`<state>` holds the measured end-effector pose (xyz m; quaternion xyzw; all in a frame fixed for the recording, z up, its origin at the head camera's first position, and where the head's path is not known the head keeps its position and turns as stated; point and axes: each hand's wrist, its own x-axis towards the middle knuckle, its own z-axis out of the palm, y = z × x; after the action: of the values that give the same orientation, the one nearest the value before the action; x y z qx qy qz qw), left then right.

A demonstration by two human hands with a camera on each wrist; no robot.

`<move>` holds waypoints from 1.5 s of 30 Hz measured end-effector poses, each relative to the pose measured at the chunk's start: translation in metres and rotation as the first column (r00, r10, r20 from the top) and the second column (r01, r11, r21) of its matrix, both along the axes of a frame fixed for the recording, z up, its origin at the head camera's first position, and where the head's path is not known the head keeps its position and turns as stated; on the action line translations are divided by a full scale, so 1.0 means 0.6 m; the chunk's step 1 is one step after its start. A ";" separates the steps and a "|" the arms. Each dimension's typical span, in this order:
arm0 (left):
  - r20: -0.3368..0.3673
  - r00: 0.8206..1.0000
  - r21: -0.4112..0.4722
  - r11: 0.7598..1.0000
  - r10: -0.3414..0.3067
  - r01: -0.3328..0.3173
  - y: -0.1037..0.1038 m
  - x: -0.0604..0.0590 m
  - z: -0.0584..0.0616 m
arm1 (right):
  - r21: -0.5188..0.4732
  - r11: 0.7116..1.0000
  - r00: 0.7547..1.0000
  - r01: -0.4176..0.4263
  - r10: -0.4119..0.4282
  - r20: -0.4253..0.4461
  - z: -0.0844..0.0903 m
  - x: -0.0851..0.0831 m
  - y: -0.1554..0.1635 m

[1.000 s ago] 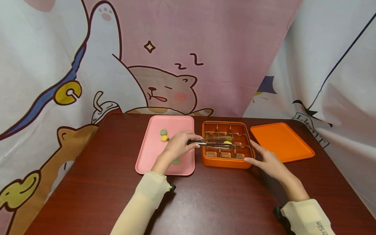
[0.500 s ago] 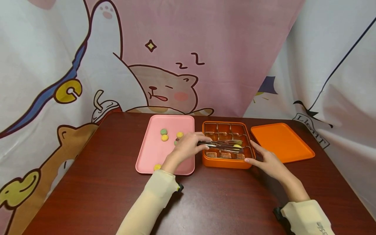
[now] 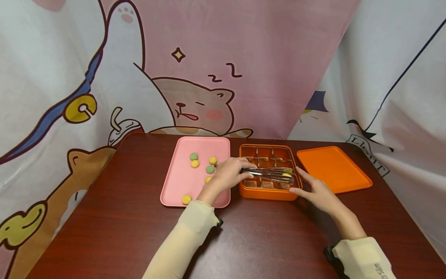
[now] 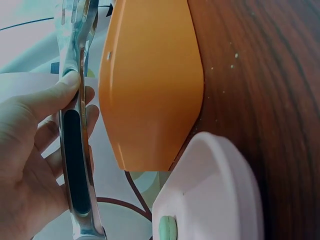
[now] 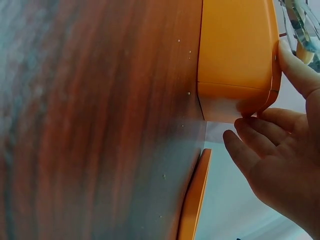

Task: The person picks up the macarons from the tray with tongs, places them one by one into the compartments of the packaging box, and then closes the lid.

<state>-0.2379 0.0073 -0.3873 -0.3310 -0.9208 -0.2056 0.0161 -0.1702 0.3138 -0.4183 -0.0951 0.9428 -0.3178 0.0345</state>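
Note:
My left hand (image 3: 228, 174) grips metal tongs (image 3: 270, 174) that reach across the orange compartment box (image 3: 266, 193); the tongs' tips pinch a small yellow ball (image 3: 287, 175) over a cell at the box's front right. The left wrist view shows the hand (image 4: 30, 150) curled round the tongs' handle (image 4: 75, 150) beside the box wall (image 4: 150, 90). My right hand (image 3: 315, 190) rests with straight fingers against the box's right front corner, thumb on the front wall (image 5: 235, 50). On the pink tray (image 3: 174, 190) left of the box lie several yellow and green balls (image 3: 210, 169).
An orange lid (image 3: 332, 168) lies flat to the right of the box. Everything sits on a dark wood table (image 3: 265, 240) backed by cartoon-print curtains (image 3: 195, 66). Bare tabletop spreads in front of the tray and box.
My left hand has slid the tongs and yellow ball rightward, from the box's middle to its front right cell. More balls on the tray came into view. The right hand stayed put.

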 end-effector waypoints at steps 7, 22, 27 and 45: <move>-0.012 1.000 0.006 1.000 -0.016 0.016 0.007 -0.004 -0.008 | 0.004 1.000 1.000 -0.001 0.001 0.010 -0.001 0.000 0.000; 0.057 0.997 0.054 0.998 -0.047 0.044 0.014 -0.007 -0.010 | -0.001 1.000 1.000 0.011 -0.011 0.023 0.000 -0.002 -0.001; 0.057 0.997 0.071 0.996 -0.059 0.055 0.010 -0.007 -0.007 | -0.003 1.000 0.999 0.012 -0.012 0.030 0.001 -0.001 -0.001; 0.112 0.993 0.114 0.993 -0.032 0.020 -0.015 0.002 0.000 | -0.008 1.000 0.999 0.013 -0.013 0.042 0.004 0.000 -0.003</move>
<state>-0.2370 -0.0018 -0.3873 -0.3294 -0.9027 -0.2761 -0.0201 -0.1699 0.3118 -0.4162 -0.0822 0.9411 -0.3237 0.0519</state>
